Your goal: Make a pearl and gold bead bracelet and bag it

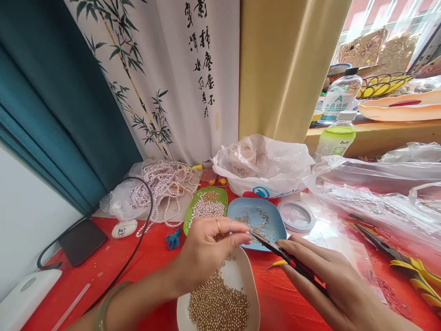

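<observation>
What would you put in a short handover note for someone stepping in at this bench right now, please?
Left hand: fingertips pinched on something too small to identify, above the white dish of gold beads.
Right hand: holds red-handled pliers, tips meeting the left fingertips.
Nearby: blue tray with small metal findings, green tray of pearls, pearl strands behind, yellow-handled pliers at right.
Done: cannot tell; no finished piece is visible.
Left: many loose beads remain in the dish.
</observation>
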Demonstrator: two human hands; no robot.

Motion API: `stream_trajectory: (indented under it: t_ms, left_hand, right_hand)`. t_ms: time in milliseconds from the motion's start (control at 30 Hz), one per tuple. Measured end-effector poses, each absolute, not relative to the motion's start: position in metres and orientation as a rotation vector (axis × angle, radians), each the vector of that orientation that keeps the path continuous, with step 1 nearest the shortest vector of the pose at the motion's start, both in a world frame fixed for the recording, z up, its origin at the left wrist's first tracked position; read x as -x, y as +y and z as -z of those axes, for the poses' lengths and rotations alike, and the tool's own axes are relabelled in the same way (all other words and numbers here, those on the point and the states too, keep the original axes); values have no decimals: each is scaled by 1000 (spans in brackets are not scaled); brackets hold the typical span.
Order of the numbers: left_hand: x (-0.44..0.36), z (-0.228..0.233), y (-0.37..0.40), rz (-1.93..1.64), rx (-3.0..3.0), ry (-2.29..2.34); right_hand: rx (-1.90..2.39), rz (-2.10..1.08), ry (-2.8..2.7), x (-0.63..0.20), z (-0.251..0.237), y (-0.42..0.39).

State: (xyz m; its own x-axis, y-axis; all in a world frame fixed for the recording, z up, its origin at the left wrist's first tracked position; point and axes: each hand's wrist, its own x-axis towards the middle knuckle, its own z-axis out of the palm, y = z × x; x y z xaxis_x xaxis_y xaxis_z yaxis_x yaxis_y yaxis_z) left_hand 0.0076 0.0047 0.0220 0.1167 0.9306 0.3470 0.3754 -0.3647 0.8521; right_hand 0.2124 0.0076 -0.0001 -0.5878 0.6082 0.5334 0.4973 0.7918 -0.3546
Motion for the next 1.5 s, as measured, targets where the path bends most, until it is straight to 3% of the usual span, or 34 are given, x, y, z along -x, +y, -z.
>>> stream_trajectory:
  t_ms: [267, 433, 567, 667, 800, 967, 1500]
  left_hand:
    - [-11, -17, 1, -1223, -1588, 1259]
    - [-14, -16, 0, -1210, -1307, 1206]
    - [-14, -16, 2, -1209, -1206, 1185]
    - [-11, -15, 3, -1335, -1387, 1194]
    - [-5, -15, 5, -1534, -1891, 1147]
    - [0, -12, 7, -1555, -2308, 1039]
    - [2, -9, 8, -1507, -2512, 1030]
  right_hand:
    - [867, -145, -2309, -209, 5, 4]
    - [852, 135, -2280, -205, 5, 2]
    - [868, 16, -2345, -206, -4, 3]
    - [888, -55, -2364, -210, -9, 6]
    - [923, 78, -2355, -213, -6, 8]
    - [907, 108, -2373, -211, -5, 6]
    - [919, 13, -2363, -211, -4, 3]
